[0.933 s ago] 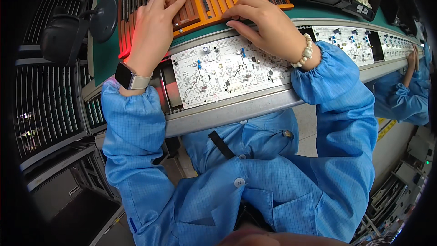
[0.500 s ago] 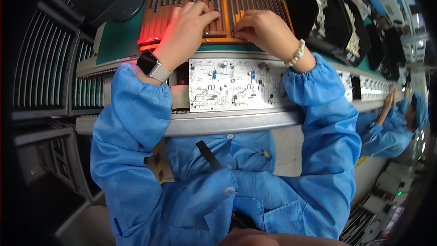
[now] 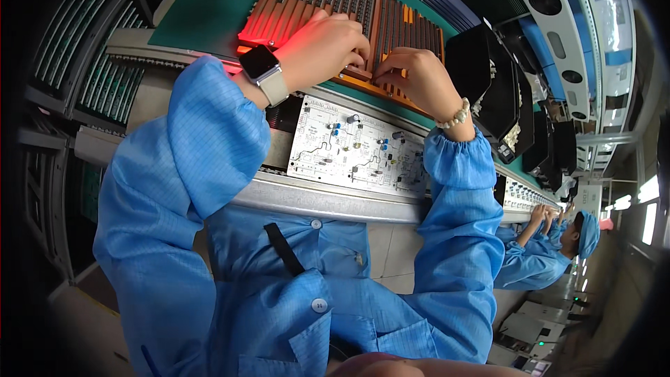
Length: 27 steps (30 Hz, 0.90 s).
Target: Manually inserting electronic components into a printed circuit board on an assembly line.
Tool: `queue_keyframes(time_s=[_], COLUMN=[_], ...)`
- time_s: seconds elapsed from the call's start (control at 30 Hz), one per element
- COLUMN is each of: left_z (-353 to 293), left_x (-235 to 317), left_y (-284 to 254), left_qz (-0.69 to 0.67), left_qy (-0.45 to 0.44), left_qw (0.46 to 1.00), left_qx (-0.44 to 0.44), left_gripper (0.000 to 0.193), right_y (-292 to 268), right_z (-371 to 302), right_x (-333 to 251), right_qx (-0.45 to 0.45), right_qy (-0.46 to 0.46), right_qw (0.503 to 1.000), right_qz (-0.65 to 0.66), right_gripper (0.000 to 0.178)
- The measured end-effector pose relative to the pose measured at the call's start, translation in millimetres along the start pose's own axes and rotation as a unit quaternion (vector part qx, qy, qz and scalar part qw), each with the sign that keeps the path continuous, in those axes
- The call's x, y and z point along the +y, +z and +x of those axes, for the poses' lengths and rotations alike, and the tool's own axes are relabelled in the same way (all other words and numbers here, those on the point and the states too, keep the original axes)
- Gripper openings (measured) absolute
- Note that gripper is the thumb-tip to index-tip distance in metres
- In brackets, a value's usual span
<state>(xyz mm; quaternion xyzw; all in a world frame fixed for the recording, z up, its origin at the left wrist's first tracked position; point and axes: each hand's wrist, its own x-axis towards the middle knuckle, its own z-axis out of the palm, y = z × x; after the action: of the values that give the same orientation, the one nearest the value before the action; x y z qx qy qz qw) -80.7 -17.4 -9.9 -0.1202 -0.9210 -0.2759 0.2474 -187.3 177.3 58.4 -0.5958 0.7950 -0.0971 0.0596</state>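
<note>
A brown and orange slotted tray (image 3: 307, 0), its left slots filled with rows of small dark parts, lies beyond a white circuit board (image 3: 335, 150). My left hand (image 3: 324, 49), with a watch at its wrist, rests over the tray's near edge with its fingers bent down and closed; what they grip is hidden. Close beside it, my right hand (image 3: 419, 77) has thumb and fingers pinched at the near end of the tray's middle divider. Anything in that pinch is too small to make out. Blue capacitors and other small components stand on the board, below both hands.
The board sits along a metal rail (image 3: 328, 199) at the bench's front. Black bins (image 3: 488, 77) with pale parts stand right of the tray. A green mat (image 3: 195, 24) lies under it. Slotted racks (image 3: 77, 35) are at left. Another person (image 3: 544, 251) works farther right.
My view has turned, so the tray and board now appear slanted. My left hand has come closer to my right hand, near the tray's divider. The right hand remains pinched.
</note>
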Motion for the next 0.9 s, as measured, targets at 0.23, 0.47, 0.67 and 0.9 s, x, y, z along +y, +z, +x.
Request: queue_keyframes(time_s=[0.23, 0.47, 0.67, 0.9], left_z=[3.2, 4.7, 7.0, 2.7], left_x=[-1.9, -2.4, -0.3, -1.5], left_y=[2.1, 9.7, 7.2, 11.1], left_qz=[0.008, 0.041, 0.049, 0.056], left_qy=[0.003, 0.034, 0.049, 0.055], left_qw=[1.000, 0.998, 0.998, 0.997], left_qx=[-0.005, 0.021, -0.013, 0.019], left_gripper=[0.013, 0.011, 0.009, 0.009], right_y=[0.5, 1.9, 5.2, 6.7], right_z=[-1.7, -6.5, -6.8, -12.4], right_x=[0.3, -5.4, -0.6, -2.3], right_qx=[0.000, 0.013, 0.036, 0.066], right_qy=[-0.007, -0.069, -0.106, -0.107], right_qw=[1.000, 0.996, 0.990, 0.989], right_qz=[0.002, -0.060, -0.089, -0.075], right_gripper=[0.010, 0.013, 0.015, 0.016])
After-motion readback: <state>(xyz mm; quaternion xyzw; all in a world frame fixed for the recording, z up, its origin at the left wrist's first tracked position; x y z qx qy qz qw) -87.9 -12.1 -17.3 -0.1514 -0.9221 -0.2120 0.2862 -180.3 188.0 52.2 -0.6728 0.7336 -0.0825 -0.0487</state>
